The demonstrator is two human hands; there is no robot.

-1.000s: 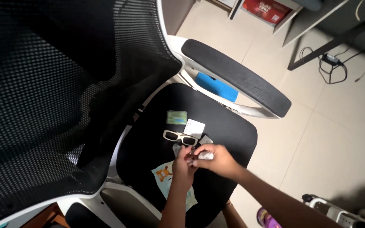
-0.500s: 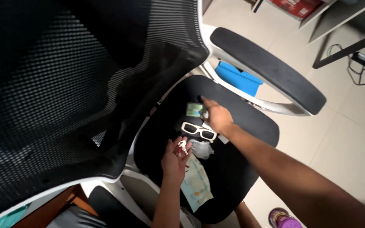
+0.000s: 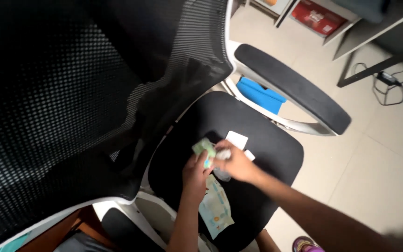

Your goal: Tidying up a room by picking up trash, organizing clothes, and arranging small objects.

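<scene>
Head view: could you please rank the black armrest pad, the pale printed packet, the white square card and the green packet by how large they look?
1. black armrest pad
2. pale printed packet
3. white square card and green packet look alike; hands partly cover the packet, so unranked.

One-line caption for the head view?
Both hands, left hand and right hand, meet over a small green packet on a black office-chair seat.

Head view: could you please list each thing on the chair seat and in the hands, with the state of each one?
Left hand: over the seat, meets the right hand at the green packet.
Right hand: closed on the green packet.
Green packet: lifted off the seat, tilted, blurred.
White card: lies flat on the seat.
Pale blue wrapper: lies flat at the seat's front edge.
Chair seat: black, bears the items.
</scene>
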